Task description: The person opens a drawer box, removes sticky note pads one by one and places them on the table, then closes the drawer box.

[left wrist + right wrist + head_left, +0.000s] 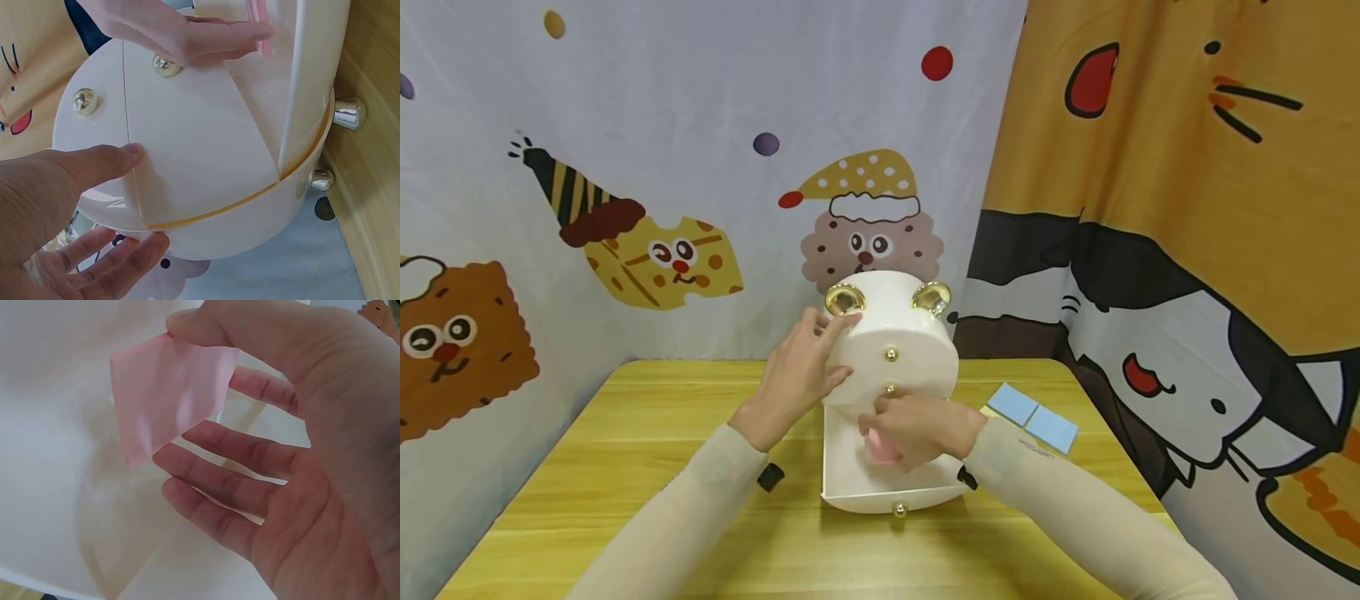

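Note:
A white rounded drawer box (857, 354) with gold knobs and gold ear-shaped trims stands on the table, its bottom drawer (850, 475) pulled out. My left hand (801, 367) rests on the box's upper left side. In the left wrist view, the thumb (119, 159) lies on the front and the fingers (134, 256) reach along the curved edge, spread wide apart from it. Over the drawer, my right hand (928, 425) pinches a pink sticky note pad (172, 397) at its edge. The other fingers (219, 478) of that hand spread beneath the pad.
To the right of the box, blue sticky notes (1051, 427) lie on the yellow wood-grain table (677, 425), with a bit of pale yellow paper peeking out beside them. A printed cartoon curtain (700, 125) hangs close behind the table and along its right side.

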Available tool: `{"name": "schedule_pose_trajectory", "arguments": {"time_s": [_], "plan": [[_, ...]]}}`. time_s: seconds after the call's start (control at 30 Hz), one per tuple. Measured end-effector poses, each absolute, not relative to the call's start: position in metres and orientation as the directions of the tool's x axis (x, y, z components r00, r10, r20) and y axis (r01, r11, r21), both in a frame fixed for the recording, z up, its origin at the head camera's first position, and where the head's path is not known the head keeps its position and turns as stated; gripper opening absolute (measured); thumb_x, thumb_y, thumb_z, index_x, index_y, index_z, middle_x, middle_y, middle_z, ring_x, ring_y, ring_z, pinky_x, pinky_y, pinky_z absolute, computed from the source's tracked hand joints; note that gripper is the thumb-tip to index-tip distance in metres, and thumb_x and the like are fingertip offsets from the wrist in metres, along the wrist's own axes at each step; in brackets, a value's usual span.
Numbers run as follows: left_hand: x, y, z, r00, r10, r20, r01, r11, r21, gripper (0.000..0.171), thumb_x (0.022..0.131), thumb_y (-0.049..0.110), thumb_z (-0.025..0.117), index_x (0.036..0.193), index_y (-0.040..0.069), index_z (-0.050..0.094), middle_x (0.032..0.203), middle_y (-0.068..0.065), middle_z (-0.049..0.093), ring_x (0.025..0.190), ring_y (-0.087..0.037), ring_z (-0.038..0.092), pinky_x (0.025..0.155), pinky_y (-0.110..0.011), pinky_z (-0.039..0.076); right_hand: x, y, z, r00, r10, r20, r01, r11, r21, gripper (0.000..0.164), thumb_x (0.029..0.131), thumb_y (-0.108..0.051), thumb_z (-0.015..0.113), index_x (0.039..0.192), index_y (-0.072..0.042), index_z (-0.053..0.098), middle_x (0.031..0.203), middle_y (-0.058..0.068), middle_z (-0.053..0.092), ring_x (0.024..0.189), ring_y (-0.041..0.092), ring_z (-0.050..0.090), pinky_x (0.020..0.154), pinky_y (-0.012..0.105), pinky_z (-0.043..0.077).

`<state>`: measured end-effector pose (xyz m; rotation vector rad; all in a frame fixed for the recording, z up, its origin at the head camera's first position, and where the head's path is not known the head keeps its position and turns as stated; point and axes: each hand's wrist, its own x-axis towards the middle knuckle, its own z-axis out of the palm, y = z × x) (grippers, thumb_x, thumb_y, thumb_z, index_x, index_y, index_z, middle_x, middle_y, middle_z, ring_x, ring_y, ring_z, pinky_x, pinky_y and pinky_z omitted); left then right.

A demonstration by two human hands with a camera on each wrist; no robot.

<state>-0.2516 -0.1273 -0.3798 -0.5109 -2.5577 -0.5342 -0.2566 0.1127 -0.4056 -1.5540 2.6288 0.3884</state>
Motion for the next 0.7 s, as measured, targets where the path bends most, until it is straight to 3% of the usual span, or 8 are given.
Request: {"name": "schedule_pose_trajectory", "arguments": {"time_s": [0.33, 0.7], "plan": [[-0.252, -0.127, -0.38, -0.823, 0.252, 0.509, 0.436, 0.855, 0.281, 0.086, 0.094, 0.024, 0.102, 0.168, 0.031, 0.059, 0.137, -0.018, 0.062, 0.118, -0.038, 0.073, 0.076, -0.051, 0.071, -0.253, 0.123, -0.405, -0.462, -0.881, -0.106, -0.879, 0.439, 0.184, 0.063, 0.089, -0.035, 0.1, 0.144, -0.028, 0.07, 0.13, 0.0, 0.073, 0.113, 0.019, 0.069, 0.099, 0.033, 0.064], [-0.252, -0.127, -0.381, -0.814, 0.252, 0.524, 0.441, 0.855, 0.272, 0.086, 0.092, 0.023, 0.104, 0.167, 0.03, 0.061, 0.135, -0.018, 0.063, 0.115, -0.039, 0.074, 0.074, -0.05, 0.071, -0.246, 0.136, -0.403, -0.442, -0.897, -0.006, -0.893, 0.439, 0.097, 0.062, 0.087, -0.033, 0.1, 0.14, -0.025, 0.07, 0.13, 0.0, 0.074, 0.114, 0.019, 0.071, 0.101, 0.036, 0.066]]}}
